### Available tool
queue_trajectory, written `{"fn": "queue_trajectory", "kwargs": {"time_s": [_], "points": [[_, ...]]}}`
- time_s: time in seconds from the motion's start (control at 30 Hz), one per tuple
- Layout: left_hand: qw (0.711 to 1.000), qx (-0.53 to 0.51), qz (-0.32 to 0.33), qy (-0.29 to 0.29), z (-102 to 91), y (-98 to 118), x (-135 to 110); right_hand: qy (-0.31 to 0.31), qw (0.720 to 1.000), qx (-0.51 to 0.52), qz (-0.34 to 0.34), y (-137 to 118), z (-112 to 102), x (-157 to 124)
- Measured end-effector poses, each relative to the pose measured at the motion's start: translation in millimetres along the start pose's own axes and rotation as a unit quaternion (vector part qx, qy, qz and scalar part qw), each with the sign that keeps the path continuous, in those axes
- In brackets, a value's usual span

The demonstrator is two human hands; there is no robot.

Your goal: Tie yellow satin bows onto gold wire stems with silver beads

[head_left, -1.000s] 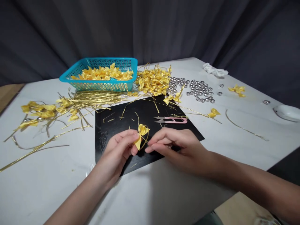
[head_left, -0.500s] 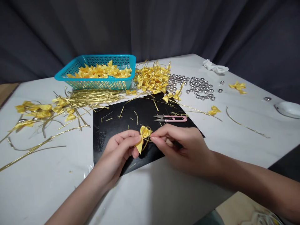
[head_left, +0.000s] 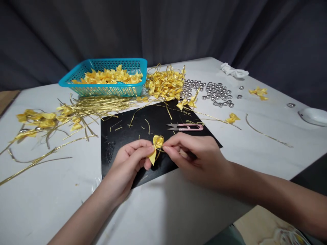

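Note:
Between thumb and fingers, my left hand (head_left: 135, 158) pinches a yellow ribbon bow (head_left: 152, 157) above the black mat (head_left: 114, 136). A gold cord (head_left: 161, 149) loops around the bow's middle. My right hand (head_left: 196, 154) is closed, with thumb and forefinger pinching the cord just right of the bow. The right hand's other fingers are curled and partly hidden. Just beyond the right hand, pink thread snips (head_left: 189, 127) lie on the mat, blades pointing left. Short cord scraps are scattered over the mat.
A blue basket (head_left: 102, 89) of yellow bows stands at the back. Before it lies a bundle of gold cords (head_left: 102, 104). Beside it are piled corded bows (head_left: 166, 83) and silver beads (head_left: 217, 92). A white dish (head_left: 313, 116) sits far right; more bows (head_left: 38, 119) lie left.
Both hands keep their pinches on the bow and cord, with only slight finger movement. The whole view has shifted slightly.

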State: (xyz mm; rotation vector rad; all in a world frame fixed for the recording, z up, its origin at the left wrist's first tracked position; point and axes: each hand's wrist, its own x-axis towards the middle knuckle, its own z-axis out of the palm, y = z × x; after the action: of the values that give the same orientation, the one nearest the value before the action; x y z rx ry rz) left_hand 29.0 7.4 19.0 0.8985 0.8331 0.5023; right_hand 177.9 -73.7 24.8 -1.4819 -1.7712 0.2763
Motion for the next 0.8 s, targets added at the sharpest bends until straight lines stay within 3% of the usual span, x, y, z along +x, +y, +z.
{"fn": "queue_trajectory", "kwargs": {"time_s": [0.27, 0.57, 0.8], "points": [[0.999, 0.004, -0.011, -0.038, -4.2, 1.2, -0.6, -0.021, 0.999, 0.010, -0.042, 2.0, -2.3, 2.6], [0.999, 0.017, -0.020, -0.033, -4.4, 0.8, 1.0, -0.044, 0.997, 0.007, -0.071, 5.6, -3.1, 2.4], [0.999, 0.009, -0.016, -0.031, -5.1, 0.1, 0.7, -0.028, 0.995, -0.006, -0.097, 8.8, -1.5, 3.1]]}}
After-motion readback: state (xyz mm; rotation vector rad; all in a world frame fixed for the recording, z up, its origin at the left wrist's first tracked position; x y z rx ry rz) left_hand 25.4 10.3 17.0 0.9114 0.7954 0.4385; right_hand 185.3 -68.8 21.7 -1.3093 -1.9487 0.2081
